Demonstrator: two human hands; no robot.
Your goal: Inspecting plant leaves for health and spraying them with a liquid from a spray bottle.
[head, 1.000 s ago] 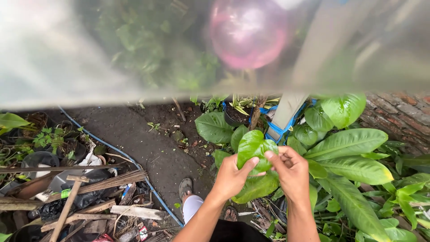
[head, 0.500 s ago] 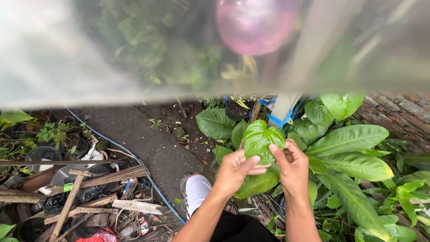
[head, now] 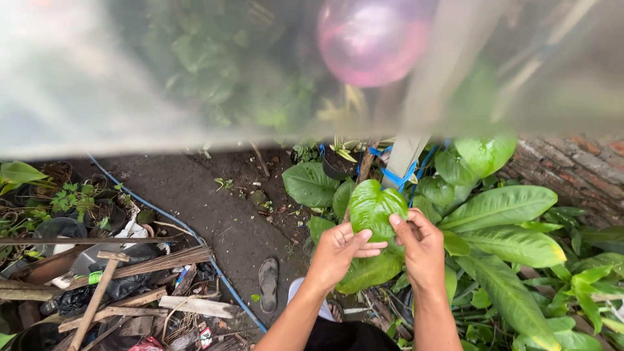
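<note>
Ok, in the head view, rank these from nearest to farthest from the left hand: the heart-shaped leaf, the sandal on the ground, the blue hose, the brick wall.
1. Heart-shaped leaf, held in the left hand.
2. Sandal, lower left.
3. Blue hose, farther left.
4. Brick wall, far right.

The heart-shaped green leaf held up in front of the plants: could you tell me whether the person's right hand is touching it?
Touching. The head view shows the right hand with its thumb tip pressed on the lower right edge of the heart-shaped leaf.

The heart-shaped leaf looks smooth and glossy, like the wet, shiny foliage right of it. Beyond that foliage, the brick wall is rough and matt. Left of the leaf lie rough, weathered wood scraps and a smooth plastic hose.
</note>
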